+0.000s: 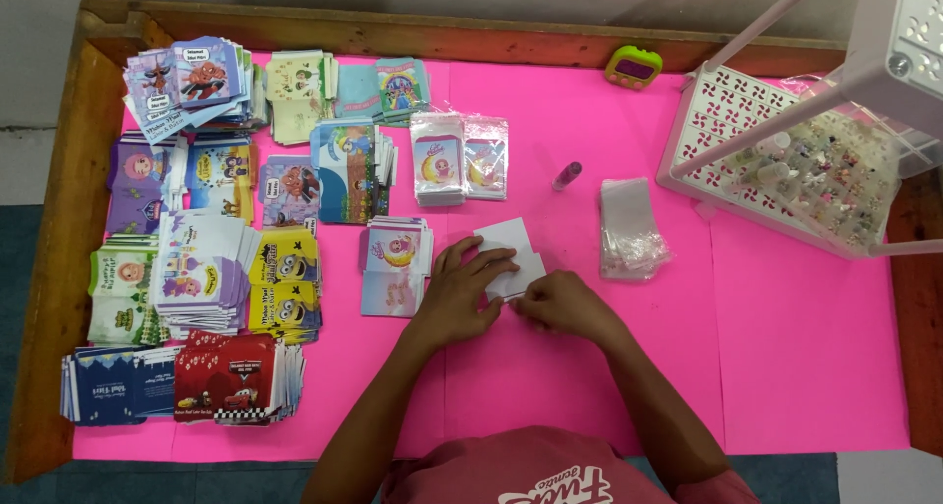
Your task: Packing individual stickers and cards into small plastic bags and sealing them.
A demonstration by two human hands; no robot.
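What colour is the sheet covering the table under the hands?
Bright pink sheet, clearest in the head view.

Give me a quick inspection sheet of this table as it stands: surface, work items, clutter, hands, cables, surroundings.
Surface: pink sheet over a wooden table with a raised rim.
Job's things: white folded paper under both hands; stack of clear plastic sleeves to its right.
Clutter: many stacks of printed cartoon envelopes across the left half; small purple tube; green and purple gadget at the far edge; white perforated rack holding small bottles.
Hands: left hand flat on the paper; right hand pinching its lower edge.
Cables: nothing seen.
Surroundings: pale wall behind, blue floor at the sides.
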